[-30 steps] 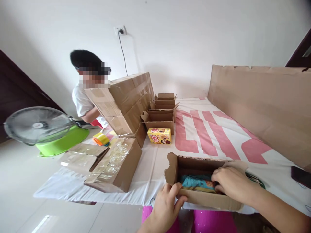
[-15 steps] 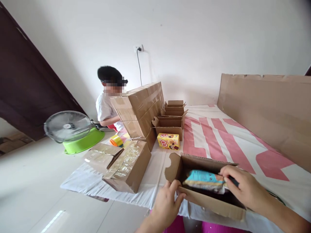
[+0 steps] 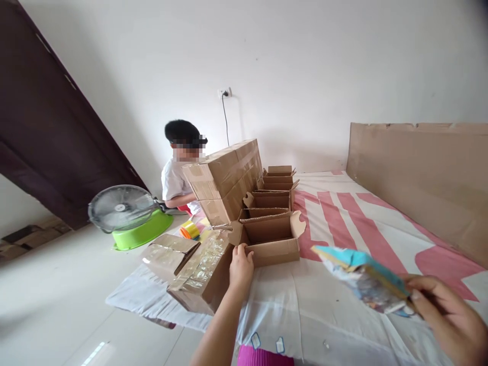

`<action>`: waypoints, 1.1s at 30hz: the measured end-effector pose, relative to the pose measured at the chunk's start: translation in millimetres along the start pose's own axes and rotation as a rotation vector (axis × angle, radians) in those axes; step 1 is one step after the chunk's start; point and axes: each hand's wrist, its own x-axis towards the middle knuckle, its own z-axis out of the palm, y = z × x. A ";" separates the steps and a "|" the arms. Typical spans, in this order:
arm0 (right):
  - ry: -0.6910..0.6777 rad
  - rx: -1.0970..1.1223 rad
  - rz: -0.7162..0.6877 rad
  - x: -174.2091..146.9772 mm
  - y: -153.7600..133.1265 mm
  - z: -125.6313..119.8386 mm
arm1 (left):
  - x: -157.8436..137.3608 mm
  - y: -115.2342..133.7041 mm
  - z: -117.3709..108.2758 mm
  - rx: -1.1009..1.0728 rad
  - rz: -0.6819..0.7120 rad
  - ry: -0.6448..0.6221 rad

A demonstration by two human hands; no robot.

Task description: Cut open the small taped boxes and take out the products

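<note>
An open cardboard box [image 3: 276, 253] stands at the near end of a row of open boxes, its end flaps raised. My left hand [image 3: 241, 264] is closed on the box's near left corner, fingers over the rim. Out to the right, my right hand [image 3: 444, 305] pinches one end of a blue and yellow snack bag [image 3: 368, 279], slightly blurred, held above the cloth. The visible part inside the near box shows bare cardboard; its bottom is hidden.
Taped cardboard boxes [image 3: 206, 269] lie left of my left hand, with a tape roll [image 3: 189, 230] behind them. A stack of sealed boxes [image 3: 229, 178] stands beside the row. A person [image 3: 177, 178] sits behind it. A cardboard panel [image 3: 415, 188] stands at right; a fan [image 3: 122, 208] is left.
The near box has moved away from me to the row with my left hand on it. My right hand has drawn the snack bag out to the right. The yellow carton is no longer visible.
</note>
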 end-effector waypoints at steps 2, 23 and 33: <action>-0.141 -0.047 -0.056 -7.5 -1.6 9.3 | 16.9 3.0 12.3 -0.030 0.000 0.032; -0.402 0.106 0.232 -38.3 39.5 56.0 | -127.9 35.5 36.8 -0.600 0.713 -0.882; -0.644 -0.037 -0.102 -74.1 59.3 23.3 | -136.7 4.4 86.5 -0.314 1.032 -0.579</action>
